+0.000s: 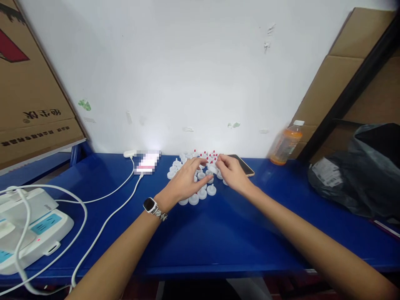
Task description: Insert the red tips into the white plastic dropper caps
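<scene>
White wall behind, blue desk in front, and both forearms stretch forward over it to a cluster of small white caps near the back edge. Left hand lies palm down across the caps, a watch on the wrist, fingers spread loosely and resting on the pieces, clamped on nothing that shows. Right hand comes in from the other side, knuckles up, fingers curled together at the top of the cluster; whether they pinch a cap cannot be told. Some caps at the far side carry red tips, the nearer ones sit plain white, flat on the desk. A phone lies just beside the right hand, partly under it. Further right stands an orange drink bottle with a white cap, liquid filling most of it. A dark plastic bag slumps at the right edge, contents hidden. At left, a white device with cables looping over the desk, and cardboard boxes lean against the wall.
</scene>
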`<state>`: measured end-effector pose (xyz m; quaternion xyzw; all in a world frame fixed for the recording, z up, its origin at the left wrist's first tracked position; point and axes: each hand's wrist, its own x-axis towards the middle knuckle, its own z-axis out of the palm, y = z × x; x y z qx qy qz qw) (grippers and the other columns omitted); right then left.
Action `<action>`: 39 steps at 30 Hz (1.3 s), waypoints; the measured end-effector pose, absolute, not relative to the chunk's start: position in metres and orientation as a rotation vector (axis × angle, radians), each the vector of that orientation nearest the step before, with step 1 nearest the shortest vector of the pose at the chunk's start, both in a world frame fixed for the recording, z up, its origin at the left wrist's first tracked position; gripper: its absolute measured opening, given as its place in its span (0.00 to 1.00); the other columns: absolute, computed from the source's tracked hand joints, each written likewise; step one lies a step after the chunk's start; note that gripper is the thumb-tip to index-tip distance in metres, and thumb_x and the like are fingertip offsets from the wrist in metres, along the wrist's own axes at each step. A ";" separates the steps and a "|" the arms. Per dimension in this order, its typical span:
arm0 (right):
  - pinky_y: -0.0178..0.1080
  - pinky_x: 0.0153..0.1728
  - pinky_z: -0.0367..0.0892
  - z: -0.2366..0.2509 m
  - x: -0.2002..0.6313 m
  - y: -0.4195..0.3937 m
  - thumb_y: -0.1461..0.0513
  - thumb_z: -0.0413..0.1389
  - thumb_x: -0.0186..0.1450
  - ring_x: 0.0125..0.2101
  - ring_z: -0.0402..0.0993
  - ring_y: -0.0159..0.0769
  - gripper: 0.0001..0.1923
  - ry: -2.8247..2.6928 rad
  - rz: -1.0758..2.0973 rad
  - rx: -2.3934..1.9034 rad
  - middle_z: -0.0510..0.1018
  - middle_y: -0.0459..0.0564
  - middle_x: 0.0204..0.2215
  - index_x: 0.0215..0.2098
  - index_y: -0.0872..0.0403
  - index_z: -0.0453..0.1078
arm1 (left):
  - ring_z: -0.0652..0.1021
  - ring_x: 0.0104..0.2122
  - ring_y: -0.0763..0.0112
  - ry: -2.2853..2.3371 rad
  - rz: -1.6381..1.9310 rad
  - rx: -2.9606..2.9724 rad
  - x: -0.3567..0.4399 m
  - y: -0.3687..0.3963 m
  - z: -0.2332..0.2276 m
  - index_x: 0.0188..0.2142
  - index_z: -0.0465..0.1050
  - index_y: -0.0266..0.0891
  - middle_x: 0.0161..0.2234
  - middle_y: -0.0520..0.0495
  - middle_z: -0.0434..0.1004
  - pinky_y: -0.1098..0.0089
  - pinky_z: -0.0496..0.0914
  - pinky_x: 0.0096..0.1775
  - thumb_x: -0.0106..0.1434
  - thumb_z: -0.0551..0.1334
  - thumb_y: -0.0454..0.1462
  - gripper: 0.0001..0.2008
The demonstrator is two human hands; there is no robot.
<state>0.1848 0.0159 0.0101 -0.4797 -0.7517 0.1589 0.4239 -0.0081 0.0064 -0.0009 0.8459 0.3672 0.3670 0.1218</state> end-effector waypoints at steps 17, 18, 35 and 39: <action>0.37 0.26 0.52 -0.006 0.130 0.022 0.47 0.44 0.69 0.22 0.55 0.31 0.23 -1.731 0.660 -1.035 0.58 0.41 0.18 0.22 0.51 0.55 | 0.73 0.32 0.69 1.023 1.231 2.275 -0.029 0.003 -0.001 0.49 0.67 0.41 0.32 0.50 0.72 0.68 0.66 0.38 0.70 0.56 0.43 0.12; 0.37 0.26 0.52 -0.007 0.129 0.020 0.47 0.44 0.69 0.22 0.56 0.31 0.23 -1.725 0.652 -1.040 0.59 0.42 0.19 0.22 0.52 0.55 | 0.72 0.31 0.70 0.991 1.224 2.210 -0.028 0.004 -0.001 0.48 0.68 0.41 0.30 0.52 0.71 0.69 0.65 0.36 0.70 0.55 0.44 0.12; 0.39 0.38 0.58 -0.010 0.155 0.019 0.59 0.52 0.66 0.32 0.66 0.36 0.08 -2.207 0.384 -1.085 0.72 0.45 0.24 0.29 0.53 0.67 | 0.75 0.34 0.68 1.131 1.066 2.189 -0.045 0.013 -0.011 0.51 0.68 0.42 0.39 0.48 0.75 0.67 0.69 0.36 0.67 0.59 0.45 0.16; 0.36 0.32 0.61 -0.011 0.159 0.021 0.56 0.55 0.65 0.28 0.67 0.33 0.10 -1.926 0.739 -0.983 0.73 0.44 0.26 0.40 0.54 0.69 | 0.76 0.42 0.63 1.129 1.052 2.236 -0.039 0.007 -0.012 0.50 0.66 0.42 0.45 0.45 0.76 0.64 0.70 0.41 0.66 0.60 0.45 0.16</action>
